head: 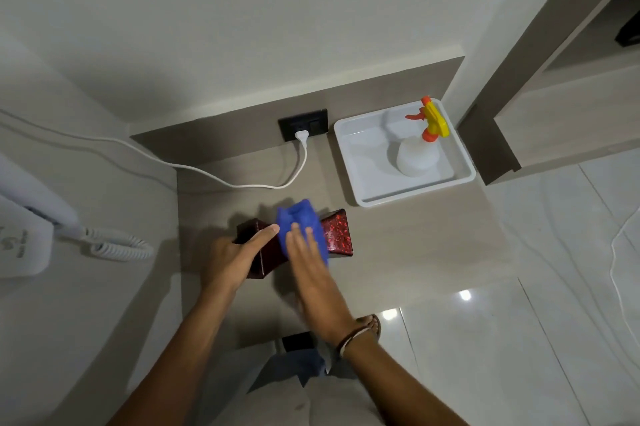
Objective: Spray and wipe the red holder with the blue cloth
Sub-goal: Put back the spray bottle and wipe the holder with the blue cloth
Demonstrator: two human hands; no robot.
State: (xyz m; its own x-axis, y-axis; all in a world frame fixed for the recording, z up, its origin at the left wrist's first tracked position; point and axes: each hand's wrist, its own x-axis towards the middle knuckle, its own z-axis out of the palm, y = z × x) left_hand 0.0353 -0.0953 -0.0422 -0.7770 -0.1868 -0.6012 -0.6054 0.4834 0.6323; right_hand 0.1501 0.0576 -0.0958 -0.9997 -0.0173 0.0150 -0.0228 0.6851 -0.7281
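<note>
The red holder [337, 233] lies on its side on the beige desk [415, 245], its glittery face up and its dark open end toward the left. My left hand [232, 257] grips that open end, thumb along the top edge. My right hand [311, 262] presses the blue cloth [298, 219] flat on the holder's top face, fingers spread over it. The spray bottle [417, 155], white with a yellow and orange trigger head, stands in the white tray [360, 183] at the desk's back right, apart from both hands.
A black wall socket [317, 122] holds a white plug whose cable [207, 174] runs left across the desk. A white wall phone [24, 238] with a coiled cord hangs at the left. Glossy floor tiles lie to the right of the desk edge.
</note>
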